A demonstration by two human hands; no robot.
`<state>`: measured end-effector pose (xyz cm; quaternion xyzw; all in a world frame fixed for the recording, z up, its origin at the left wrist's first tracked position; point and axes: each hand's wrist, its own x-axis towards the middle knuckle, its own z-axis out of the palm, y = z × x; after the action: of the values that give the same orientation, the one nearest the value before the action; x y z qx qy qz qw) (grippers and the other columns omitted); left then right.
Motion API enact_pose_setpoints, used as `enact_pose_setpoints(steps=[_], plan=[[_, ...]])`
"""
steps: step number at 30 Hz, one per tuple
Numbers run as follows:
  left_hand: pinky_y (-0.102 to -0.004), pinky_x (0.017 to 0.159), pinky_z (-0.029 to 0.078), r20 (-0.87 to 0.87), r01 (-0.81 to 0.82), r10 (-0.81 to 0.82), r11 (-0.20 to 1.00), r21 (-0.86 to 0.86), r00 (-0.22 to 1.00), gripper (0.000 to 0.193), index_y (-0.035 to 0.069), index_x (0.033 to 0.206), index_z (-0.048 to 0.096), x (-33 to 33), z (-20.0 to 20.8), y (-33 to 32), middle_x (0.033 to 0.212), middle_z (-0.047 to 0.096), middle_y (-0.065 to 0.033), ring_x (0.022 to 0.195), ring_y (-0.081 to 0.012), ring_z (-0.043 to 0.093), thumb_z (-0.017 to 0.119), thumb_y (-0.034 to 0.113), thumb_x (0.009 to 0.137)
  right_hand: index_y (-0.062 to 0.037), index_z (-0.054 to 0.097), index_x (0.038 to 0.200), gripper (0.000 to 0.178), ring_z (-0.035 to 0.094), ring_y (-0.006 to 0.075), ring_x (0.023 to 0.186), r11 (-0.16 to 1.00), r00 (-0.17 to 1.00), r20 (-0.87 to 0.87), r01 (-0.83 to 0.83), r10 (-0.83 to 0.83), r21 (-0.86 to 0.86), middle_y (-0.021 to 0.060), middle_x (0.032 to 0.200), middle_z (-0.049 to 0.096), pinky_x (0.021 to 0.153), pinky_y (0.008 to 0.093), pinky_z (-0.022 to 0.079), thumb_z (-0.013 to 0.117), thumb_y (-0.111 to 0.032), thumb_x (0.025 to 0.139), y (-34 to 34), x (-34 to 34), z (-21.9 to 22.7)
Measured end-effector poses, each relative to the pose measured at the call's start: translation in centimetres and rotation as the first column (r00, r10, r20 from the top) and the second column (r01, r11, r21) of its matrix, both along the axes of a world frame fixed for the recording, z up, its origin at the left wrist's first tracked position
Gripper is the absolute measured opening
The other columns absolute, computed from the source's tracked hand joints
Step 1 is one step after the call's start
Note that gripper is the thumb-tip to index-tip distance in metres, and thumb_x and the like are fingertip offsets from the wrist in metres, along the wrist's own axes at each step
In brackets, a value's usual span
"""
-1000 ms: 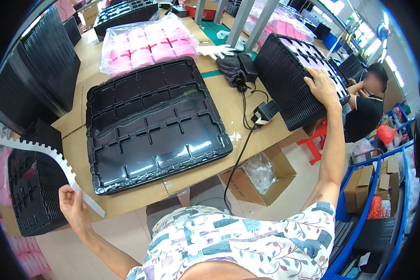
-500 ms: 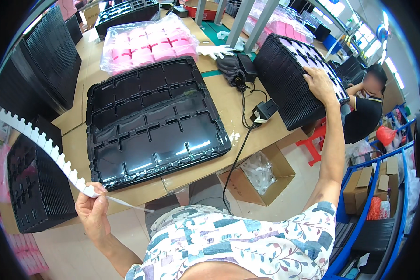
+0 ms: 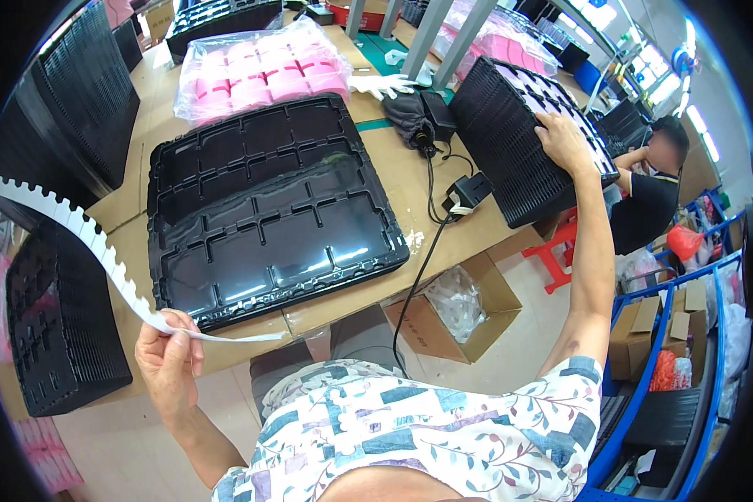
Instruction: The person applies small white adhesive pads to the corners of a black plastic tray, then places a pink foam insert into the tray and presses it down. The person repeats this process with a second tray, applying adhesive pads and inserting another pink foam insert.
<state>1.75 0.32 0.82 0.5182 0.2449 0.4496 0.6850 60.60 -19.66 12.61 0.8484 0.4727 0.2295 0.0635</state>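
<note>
One white strip (image 3: 105,256), notched along one edge: pinched between thumb and fingers of the left hand (image 3: 171,356), grip closed. Its longer part curves up toward the picture's left rim; a short tail runs from the fingers to the right, in front of the table edge.

One right hand (image 3: 566,144), fingers bent, laid on the top of a stack of black trays (image 3: 506,142) with pale lilac pieces showing. Whether this grip clasps anything cannot be told.

One glossy black tray (image 3: 268,209), divided by cross-shaped ridges, on the cardboard-covered table (image 3: 475,243) between the hands. Behind it: pink pieces (image 3: 263,79) in clear plastic and one white glove (image 3: 382,86).

One black plug block (image 3: 471,191) near the right-hand stack; a black cable (image 3: 424,272) hangs over the table edge.

One open carton (image 3: 418,326) below, containing clear plastic scraps. One lower black stack (image 3: 67,335), left of the left hand.
</note>
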Motion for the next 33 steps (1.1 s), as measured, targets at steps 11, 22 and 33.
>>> enact_pose_setpoints(steps=[11,22,33], plan=[[-0.0188,0.041,0.042,0.023,0.042,-0.041,0.999,-0.031,0.999,0.013,-0.001,0.104,0.061,4.9,0.7,1.3,0.080,0.064,-0.0061,0.058,-0.0074,0.061,0.062,0.003,0.092,-0.0020,0.069,0.110,0.024,0.064,0.0085,0.077,0.640,0.252,-0.590,-0.348,0.767,0.685,0.0081,0.095,0.072,0.060,0.0240,0.048,0.067,-0.008,0.087,9.8,-30.4,-6.0],[-0.0181,0.048,0.047,-0.109,0.123,-0.116,0.991,0.054,0.987,0.018,-0.002,0.108,0.063,4.8,0.9,0.2,0.089,0.067,-0.0068,0.066,-0.0071,0.062,0.063,0.004,0.092,0.0019,0.068,0.098,0.014,0.061,0.0046,0.072,0.703,-0.330,-0.701,-0.134,0.633,0.698,0.0020,0.083,0.069,0.065,0.0209,0.050,0.069,-0.008,0.088,15.0,-36.7,-9.9],[-0.0176,0.047,0.048,-0.108,0.003,0.007,0.995,0.095,0.994,0.016,0.000,0.100,0.068,5.2,0.7,0.0,0.075,0.066,-0.0040,0.057,-0.0056,0.060,0.066,0.014,0.093,-0.0011,0.070,0.081,0.006,0.059,0.0065,0.063,0.647,-0.080,-0.664,-0.166,0.743,0.744,0.0024,0.073,0.067,0.056,0.0228,0.047,0.072,-0.007,0.081,14.4,-36.6,-10.3]])
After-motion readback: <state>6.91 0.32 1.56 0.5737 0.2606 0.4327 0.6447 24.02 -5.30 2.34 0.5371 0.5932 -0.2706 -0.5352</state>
